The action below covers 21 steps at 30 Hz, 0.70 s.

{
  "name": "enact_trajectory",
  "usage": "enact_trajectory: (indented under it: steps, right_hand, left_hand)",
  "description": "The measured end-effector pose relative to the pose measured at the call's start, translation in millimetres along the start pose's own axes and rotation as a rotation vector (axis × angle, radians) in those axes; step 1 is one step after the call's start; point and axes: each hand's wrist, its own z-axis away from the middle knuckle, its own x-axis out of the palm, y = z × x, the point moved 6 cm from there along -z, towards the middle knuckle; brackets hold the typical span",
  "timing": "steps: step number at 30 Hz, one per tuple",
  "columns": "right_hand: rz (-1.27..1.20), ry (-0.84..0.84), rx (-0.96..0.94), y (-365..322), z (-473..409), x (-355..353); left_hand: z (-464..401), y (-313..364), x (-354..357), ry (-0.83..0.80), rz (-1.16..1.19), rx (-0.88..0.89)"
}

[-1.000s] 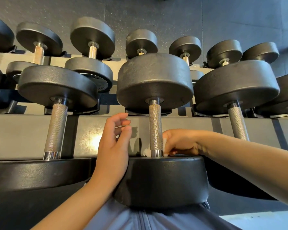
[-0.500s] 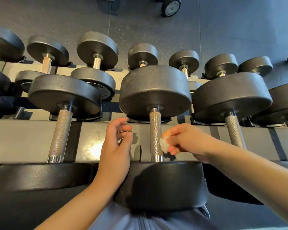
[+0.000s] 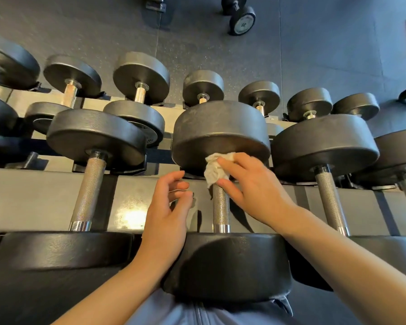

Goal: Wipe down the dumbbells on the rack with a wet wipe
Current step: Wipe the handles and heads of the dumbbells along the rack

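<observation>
A black dumbbell (image 3: pixel 220 127) with a knurled steel handle (image 3: pixel 220 207) lies in the middle of the grey rack (image 3: pixel 33 198). My right hand (image 3: pixel 251 186) holds a crumpled white wet wipe (image 3: pixel 215 170) against the top of the handle, under the far head. My left hand (image 3: pixel 167 212) hovers just left of the handle, fingers loosely curled, holding nothing. The near head (image 3: pixel 227 266) sits close to my body.
More black dumbbells lie on both sides, one at the left (image 3: pixel 92 137) and one at the right (image 3: pixel 324 144). A lower tier holds several smaller dumbbells (image 3: pixel 141 73). A loose dumbbell (image 3: pixel 242 19) lies on the dark floor beyond.
My right hand has slid the wipe up the handle from the near head to the far head. The left hand has stayed beside the handle. The view has tilted upward.
</observation>
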Motion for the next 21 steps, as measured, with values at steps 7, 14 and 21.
enact_trajectory:
  steps: [7, 14, 21]
  right_hand:
    - [-0.046, -0.009, 0.01, -2.0, -20.8, -4.0]
    - [-0.405, -0.334, -0.054, -0.6, -6.8, 1.6]
    - [-0.397, -0.623, -0.171, -17.4, 19.6, 9.9]
  left_hand:
    - [0.5, 1.8, 1.4, -0.019, -0.004, -0.014]
    - [0.5, 2.3, 0.9, -0.018, -0.007, -0.004]
    - [-0.3, -1.7, -0.3, -0.017, 0.0, 0.0]
